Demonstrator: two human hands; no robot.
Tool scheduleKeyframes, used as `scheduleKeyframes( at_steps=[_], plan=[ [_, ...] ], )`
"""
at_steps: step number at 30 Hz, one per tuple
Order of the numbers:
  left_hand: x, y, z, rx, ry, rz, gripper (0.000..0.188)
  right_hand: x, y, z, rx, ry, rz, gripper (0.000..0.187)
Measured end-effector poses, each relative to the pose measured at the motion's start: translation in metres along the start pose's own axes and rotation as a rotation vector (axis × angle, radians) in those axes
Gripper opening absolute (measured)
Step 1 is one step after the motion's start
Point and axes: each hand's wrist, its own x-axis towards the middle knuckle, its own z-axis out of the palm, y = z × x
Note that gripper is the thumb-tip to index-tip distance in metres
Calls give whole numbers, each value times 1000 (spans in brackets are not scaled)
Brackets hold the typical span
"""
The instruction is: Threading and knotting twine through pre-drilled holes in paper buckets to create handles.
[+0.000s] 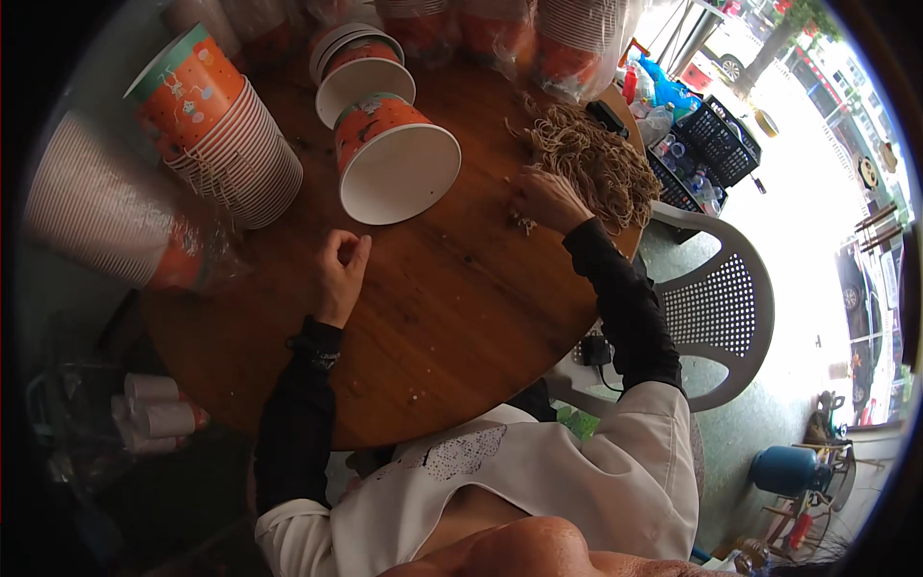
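My left hand [341, 276] hovers at the left part of the round wooden table [452, 317], its fingers curled in toward the thumb, with nothing visible in them. Just beyond it, a paper bucket [399, 175] with an orange patterned side lies tipped, its white round face toward me. More white-faced paper buckets [365, 91] lie behind that one. On the right, my right hand [550, 199] is closed beside a tangled heap of thin tan strands [601, 163]. A few tan bits poke out under its fingertips; the fingers partly hide them.
A tall nested stack of orange and green paper buckets [231, 144] leans at the left, beside a plastic-wrapped stack [106, 207]. More wrapped stacks [577, 43] line the far edge. A grey plastic chair [716, 303] and black crates [716, 144] stand right of the table.
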Motion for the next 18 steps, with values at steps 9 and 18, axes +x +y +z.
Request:
scheduleKeyframes(
  at_steps=[9,18],
  plan=[
    [4,75,95,-394,-349,-103,27,-38,-23,-18,443,254,-23,15],
    [25,103,162,-335,-421,-57,24,-54,-16,-24,699,181,-22,11]
  ],
)
